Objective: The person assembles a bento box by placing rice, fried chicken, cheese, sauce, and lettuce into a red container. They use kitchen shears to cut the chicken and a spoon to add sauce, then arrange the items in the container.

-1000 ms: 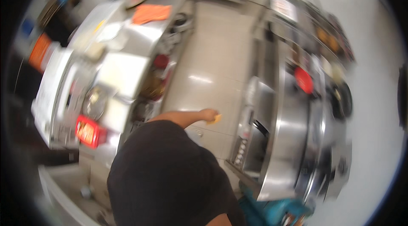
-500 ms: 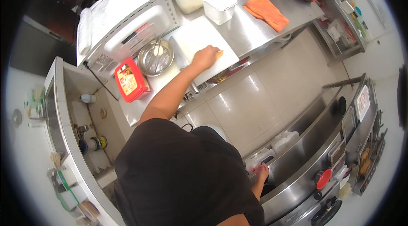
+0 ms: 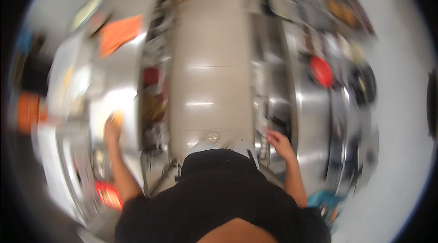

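On the left, my left hand [image 3: 112,129] is closed at a small yellow-orange piece [image 3: 118,118], too blurred to name more exactly. Under that hand lies a white cutting board [image 3: 130,129] on the steel table. Close by my left forearm are a steel bowl [image 3: 101,164] and a red tub [image 3: 108,194]. My right hand [image 3: 280,143] hangs in the air at the right, beside the steel units, its fingers loosely bent and somewhat apart. Nothing shows in it.
An orange cloth [image 3: 121,35] lies on the table beyond the board. A white container [image 3: 81,81] stands left of the board. A pale tiled floor [image 3: 210,83] runs between table and steel units [image 3: 312,119]. A round red thing [image 3: 322,71] sits at the right.
The view has swung to the right, so table and board now appear at the left and the steel units at the right. My left hand stays on the board with the yellow-orange piece.
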`<move>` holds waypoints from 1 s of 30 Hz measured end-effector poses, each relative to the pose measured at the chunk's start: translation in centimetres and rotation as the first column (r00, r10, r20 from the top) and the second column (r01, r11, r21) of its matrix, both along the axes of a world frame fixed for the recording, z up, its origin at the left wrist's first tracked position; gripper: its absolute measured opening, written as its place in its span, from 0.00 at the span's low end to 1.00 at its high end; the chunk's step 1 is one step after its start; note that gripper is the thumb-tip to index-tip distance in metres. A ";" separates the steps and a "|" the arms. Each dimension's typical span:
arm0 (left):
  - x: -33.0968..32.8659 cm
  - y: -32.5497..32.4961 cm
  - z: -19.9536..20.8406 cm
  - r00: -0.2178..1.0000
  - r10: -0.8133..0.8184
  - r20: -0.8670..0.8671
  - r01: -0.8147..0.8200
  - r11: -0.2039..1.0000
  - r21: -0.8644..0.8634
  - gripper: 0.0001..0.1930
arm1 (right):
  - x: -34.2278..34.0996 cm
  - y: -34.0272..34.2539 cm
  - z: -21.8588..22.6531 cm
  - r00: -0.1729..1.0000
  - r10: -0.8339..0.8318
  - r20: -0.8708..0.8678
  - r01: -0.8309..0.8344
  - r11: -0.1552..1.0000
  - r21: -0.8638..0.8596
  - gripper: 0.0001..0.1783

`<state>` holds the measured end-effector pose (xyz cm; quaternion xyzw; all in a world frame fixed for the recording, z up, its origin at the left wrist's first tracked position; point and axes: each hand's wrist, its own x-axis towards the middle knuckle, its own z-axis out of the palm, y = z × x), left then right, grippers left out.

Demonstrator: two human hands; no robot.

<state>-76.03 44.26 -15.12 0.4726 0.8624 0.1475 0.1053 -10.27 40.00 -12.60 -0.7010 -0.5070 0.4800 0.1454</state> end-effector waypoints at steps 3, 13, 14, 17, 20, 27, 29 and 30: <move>-1.4 1.8 1.4 0.999 -0.030 0.034 0.036 0.982 -0.188 0.22 | 2.5 -1.4 10.3 0.976 -0.208 -0.058 0.213 0.878 0.428 0.13; 17.6 14.2 6.9 0.890 -0.179 -0.421 0.119 0.979 -0.164 0.23 | 39.7 -11.6 23.3 0.010 -0.676 0.737 0.641 0.570 0.514 0.25; 20.3 15.5 7.1 0.876 -0.234 -0.422 0.200 0.972 -0.123 0.23 | 42.1 -12.4 22.4 0.071 -0.589 0.805 0.720 0.588 0.367 0.27; 28.0 18.9 7.8 0.858 -0.361 -0.364 0.375 0.926 -0.036 0.21 | 46.3 -12.7 19.0 0.182 -0.560 0.808 0.820 0.540 0.189 0.30; 34.5 21.1 8.1 0.824 -0.456 -0.336 0.484 0.875 0.001 0.21 | 47.3 -12.4 16.8 0.148 -0.526 0.838 0.785 0.578 0.224 0.30; 42.8 26.1 6.9 0.738 -0.617 -0.272 0.651 0.758 0.046 0.19 | 46.5 -12.2 18.7 0.247 -0.523 0.816 0.853 0.517 0.073 0.23; 44.7 28.4 6.8 0.700 -0.658 -0.277 0.689 0.725 0.021 0.19 | 45.7 -12.4 18.8 0.252 -0.509 0.823 0.862 0.505 0.049 0.25; 45.9 29.6 7.0 0.679 -0.681 -0.274 0.716 0.697 0.042 0.19 | 45.5 -12.6 19.0 0.239 -0.509 0.827 0.861 0.505 0.062 0.26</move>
